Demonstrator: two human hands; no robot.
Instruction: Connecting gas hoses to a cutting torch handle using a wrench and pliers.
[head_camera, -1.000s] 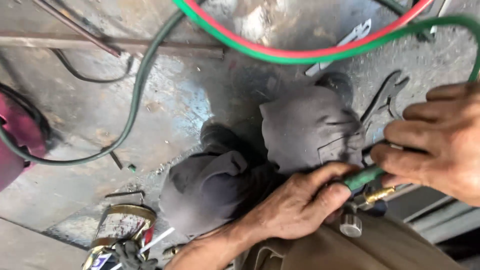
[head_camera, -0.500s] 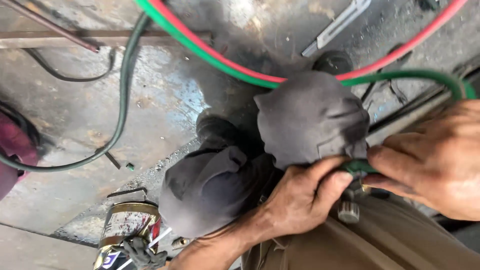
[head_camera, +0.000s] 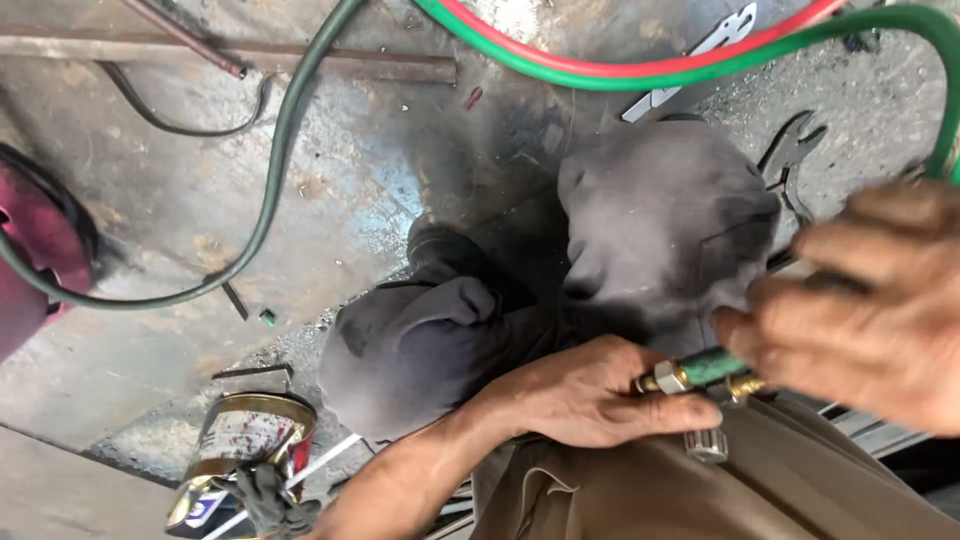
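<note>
left hand: fingers clamped on green torch handle, brass fitting at the fingertips. right hand: fingers closed around the handle's far end. steady both; silver valve knob just below.

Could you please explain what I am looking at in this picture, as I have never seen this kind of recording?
The camera sits on a person's head and looks down at their own two bare hands. The left hand grips a green torch handle with brass fittings; the right hand, blurred, touches the same handle. Red and green hoses loop overhead. Below are two dark shoes on a sooty metal floor, with a wrench, a tin can and a metal bar.
</note>
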